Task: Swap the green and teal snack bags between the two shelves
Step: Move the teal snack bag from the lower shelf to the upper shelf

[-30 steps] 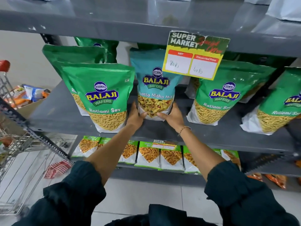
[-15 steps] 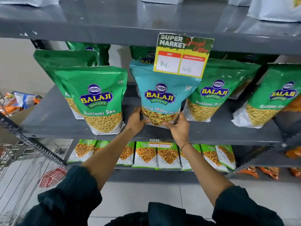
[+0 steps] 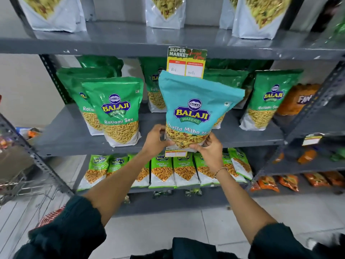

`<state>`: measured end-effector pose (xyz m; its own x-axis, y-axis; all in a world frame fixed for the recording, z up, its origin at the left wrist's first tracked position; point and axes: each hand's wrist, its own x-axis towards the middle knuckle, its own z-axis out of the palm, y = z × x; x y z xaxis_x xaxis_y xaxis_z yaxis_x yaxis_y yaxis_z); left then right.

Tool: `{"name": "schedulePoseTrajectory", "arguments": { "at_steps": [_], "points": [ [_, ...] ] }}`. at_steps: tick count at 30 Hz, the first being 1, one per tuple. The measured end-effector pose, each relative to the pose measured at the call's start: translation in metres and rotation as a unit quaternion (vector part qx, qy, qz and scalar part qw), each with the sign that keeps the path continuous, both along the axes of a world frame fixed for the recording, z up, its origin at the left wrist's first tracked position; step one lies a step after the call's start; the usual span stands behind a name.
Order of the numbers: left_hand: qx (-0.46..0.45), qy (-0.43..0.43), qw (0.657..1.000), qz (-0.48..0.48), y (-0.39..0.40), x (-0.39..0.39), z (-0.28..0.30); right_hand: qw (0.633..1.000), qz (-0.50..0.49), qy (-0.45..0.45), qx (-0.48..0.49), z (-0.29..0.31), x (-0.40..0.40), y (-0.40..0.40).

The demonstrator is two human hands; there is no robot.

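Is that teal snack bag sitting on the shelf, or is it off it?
Off it. Both hands, left and right, grip the upright teal bag by its bottom edge, which hangs in front of the grey shelf edge.

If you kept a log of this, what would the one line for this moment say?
step: taking teal bag | left hand: gripping teal snack bag bottom | right hand: gripping bottom | bag: upright, before middle shelf | green bags: on shelf

Grocery shop aisle: grey metal shelving (image 3: 130, 44) stocked with rows of branded snack bags (image 3: 119, 111), "Super Market" price tag (image 3: 186, 61), wire trolley (image 3: 22, 186) at left.
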<state>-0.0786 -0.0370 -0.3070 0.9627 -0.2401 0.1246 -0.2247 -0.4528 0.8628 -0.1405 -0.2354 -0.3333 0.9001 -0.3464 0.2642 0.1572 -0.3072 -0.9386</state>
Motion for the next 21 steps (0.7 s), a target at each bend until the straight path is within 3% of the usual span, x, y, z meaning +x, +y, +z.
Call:
{"name": "schedulePoseTrajectory", "arguments": {
  "at_steps": [8, 14, 21],
  "points": [
    [-0.069, -0.065, 0.993, -0.072, 0.029, -0.039, 0.085, 0.996, 0.027, -0.085, -0.024, 0.106, -0.035, 0.012],
    [-0.131, -0.137, 0.981, -0.036, 0.045, -0.038, 0.172, 0.989, 0.052, -0.134, -0.046, 0.201, -0.024, 0.023],
    [-0.123, -0.178, 0.976, -0.007, 0.059, -0.004, 0.259, 0.983, 0.102, -0.145, -0.041, 0.293, 0.020, 0.033]
  ]
}}
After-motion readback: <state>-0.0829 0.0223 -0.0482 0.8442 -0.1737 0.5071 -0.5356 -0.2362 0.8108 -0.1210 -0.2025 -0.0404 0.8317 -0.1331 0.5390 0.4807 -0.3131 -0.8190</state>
